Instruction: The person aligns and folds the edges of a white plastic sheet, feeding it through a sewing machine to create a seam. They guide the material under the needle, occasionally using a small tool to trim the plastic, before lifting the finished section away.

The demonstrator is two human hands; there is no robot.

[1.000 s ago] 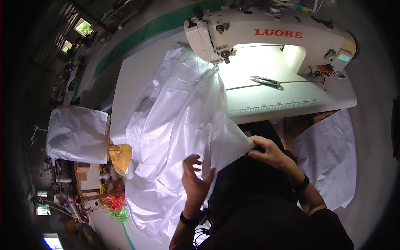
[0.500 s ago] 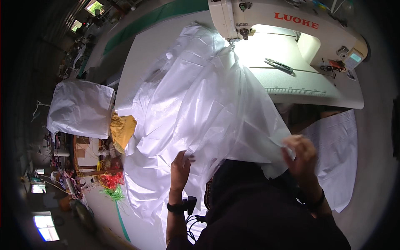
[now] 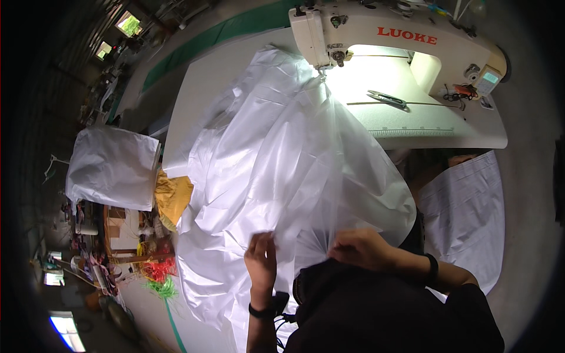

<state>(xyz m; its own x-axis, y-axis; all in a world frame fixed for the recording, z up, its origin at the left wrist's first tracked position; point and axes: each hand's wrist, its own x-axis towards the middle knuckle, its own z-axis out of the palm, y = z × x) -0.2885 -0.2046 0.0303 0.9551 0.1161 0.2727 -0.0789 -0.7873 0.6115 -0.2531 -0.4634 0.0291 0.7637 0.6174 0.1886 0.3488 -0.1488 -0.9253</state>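
A large white plastic sheet [image 3: 247, 159] spreads in folds from under the sewing machine's presser foot [image 3: 322, 76] down to my lap. A thin see-through film [image 3: 321, 194] runs from the foot toward me. My right hand [image 3: 362, 250] is closed in a pinch on the film's near end, which fans out in creases from the fingertips. To its left, my left hand [image 3: 261, 262] is over the white sheet with fingers loosely bent and apart. Its fingertips are slightly blurred, and nothing shows between them.
The white sewing machine [image 3: 406, 35] stands at the far right, its lamp lit. Thread snips [image 3: 387, 98] lie on its bed. Stacked white bags [image 3: 112, 167] and a yellow cloth [image 3: 173, 197] sit at left. Another white sheet [image 3: 465, 217] hangs at right.
My right hand has come leftward and down from the sheet's right edge and now pinches the film. My left hand has shifted slightly toward me. The view has tilted a little.
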